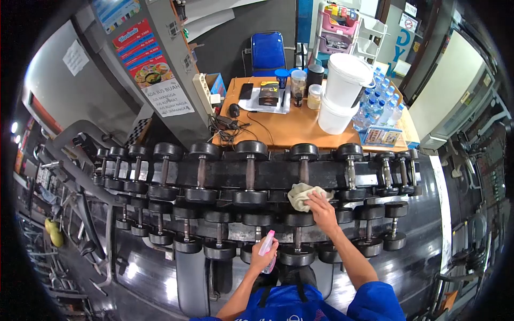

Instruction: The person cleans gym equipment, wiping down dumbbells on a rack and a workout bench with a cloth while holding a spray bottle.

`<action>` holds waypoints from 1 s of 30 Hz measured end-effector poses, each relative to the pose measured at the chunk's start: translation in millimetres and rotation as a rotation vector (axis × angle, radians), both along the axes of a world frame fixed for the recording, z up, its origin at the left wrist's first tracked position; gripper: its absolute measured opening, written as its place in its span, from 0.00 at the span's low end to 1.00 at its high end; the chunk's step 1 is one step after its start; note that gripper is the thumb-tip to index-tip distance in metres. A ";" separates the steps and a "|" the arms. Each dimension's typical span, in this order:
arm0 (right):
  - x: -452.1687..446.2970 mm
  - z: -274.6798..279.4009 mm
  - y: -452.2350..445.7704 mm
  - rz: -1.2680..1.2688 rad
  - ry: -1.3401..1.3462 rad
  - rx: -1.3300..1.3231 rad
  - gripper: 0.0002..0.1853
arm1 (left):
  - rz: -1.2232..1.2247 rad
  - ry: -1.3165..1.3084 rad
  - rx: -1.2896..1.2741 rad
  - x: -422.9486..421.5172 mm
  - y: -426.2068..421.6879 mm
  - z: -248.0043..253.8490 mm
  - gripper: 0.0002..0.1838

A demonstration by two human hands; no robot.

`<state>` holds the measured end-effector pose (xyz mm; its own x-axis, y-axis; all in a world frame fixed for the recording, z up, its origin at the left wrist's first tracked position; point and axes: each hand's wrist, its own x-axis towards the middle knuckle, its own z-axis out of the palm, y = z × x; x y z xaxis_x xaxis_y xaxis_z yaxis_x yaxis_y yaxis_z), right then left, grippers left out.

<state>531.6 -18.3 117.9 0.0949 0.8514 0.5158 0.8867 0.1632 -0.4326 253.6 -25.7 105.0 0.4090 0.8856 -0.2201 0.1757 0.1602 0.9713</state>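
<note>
A pale cloth [303,197] lies bunched over the near end of a dumbbell [304,170] in the upper row of the rack. My right hand [321,209] is on the cloth, fingers pressed against it. Lower and to the left, my left hand [263,255] is wrapped round a spray bottle [266,243] with a pink top, held above the lower row. Just right of the bottle is a lower-row dumbbell [297,235]. The bottle's body is partly hidden by my fingers.
Black dumbbells fill both rows of the rack [273,172]. Behind it stands an orange desk [267,134] with white buckets [338,96], water bottles [377,104], jars and cables. A blue chair [268,51] is beyond. Gym machines stand on both sides.
</note>
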 end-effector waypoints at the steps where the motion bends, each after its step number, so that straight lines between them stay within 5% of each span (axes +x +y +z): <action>1: 2.9 -8.0 -6.8 -0.051 0.134 0.003 0.13 | 0.000 -0.004 -0.007 2.2 0.3 7.5 0.06; 4: 3.5 -35.9 -26.2 -0.395 0.690 -0.150 0.11 | -0.058 -0.017 -0.035 5.8 9.2 10.7 0.06; 9: 15.5 -93.7 -65.4 -0.684 0.792 -0.227 0.18 | -0.166 0.125 -0.069 23.2 23.3 24.4 0.07; 15: -14.6 -145.7 -114.1 -0.766 1.115 -0.022 0.21 | -0.206 0.147 0.486 50.2 36.8 24.1 0.04; 21: -43.5 -126.0 -119.5 -0.728 1.534 0.024 0.21 | -0.313 0.211 0.490 70.4 48.6 24.4 0.07; 25: -47.6 -119.7 -101.6 -0.350 2.112 0.069 0.24 | -0.324 0.199 0.484 77.9 52.2 23.0 0.08; 30: -52.2 -152.6 -35.8 -0.245 2.394 0.019 0.17 | -0.311 0.146 0.501 67.3 46.0 22.1 0.08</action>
